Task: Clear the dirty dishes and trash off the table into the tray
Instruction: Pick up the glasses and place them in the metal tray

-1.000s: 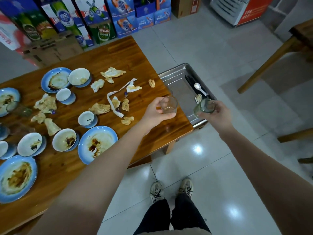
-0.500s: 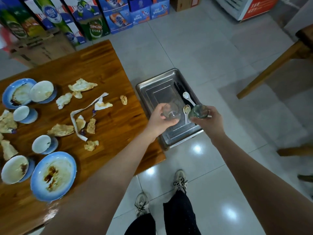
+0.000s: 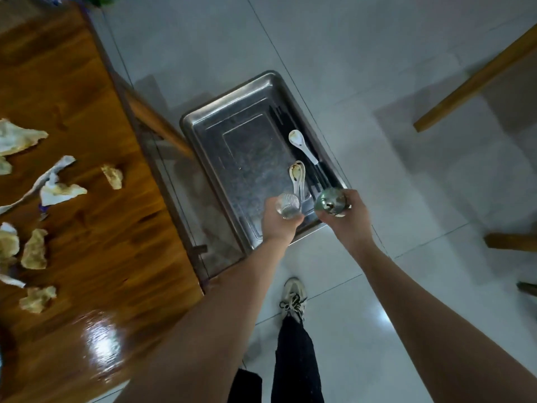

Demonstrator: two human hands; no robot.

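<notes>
Glassware in both grips, held over the near end of the tray [image 3: 247, 141], which sits low beside the counter [image 3: 87, 106]. Left grip [image 3: 277, 228] is wrapped round a clear glass [image 3: 287, 205], small and ribbed, with the fingers curled on the wall and the mouth up toward me. Right grip [image 3: 350, 225] is closed round a green glass [image 3: 331, 201] with something dark inside; I cannot tell whether it is dregs or a scrap. As far as I can judge, neither glass touches the tray floor.

Handling, my reading: both are light, rigid and brittle. Ribbing gives the clear glass some purchase. The green glass looks smooth and may be wet, so it is likely slick. Best hold is round the side wall at mid-height, as now, not by the rim. The metal tray is hard, so a drop or a knock of glass on glass could chip them.

I would set each one upright on bare metal, left of the white spoon [image 3: 298, 142] and the dark chopsticks [image 3: 316, 177] along the tray's right side. A stained spoon [image 3: 297, 174] lies just beyond the clear glass. Keep the base off its handle or the glass will tip.

Left on the counter: crumpled napkins [image 3: 61, 191] and tissue wads [image 3: 34, 253]. Soft, near weightless, pinch anywhere.
</notes>
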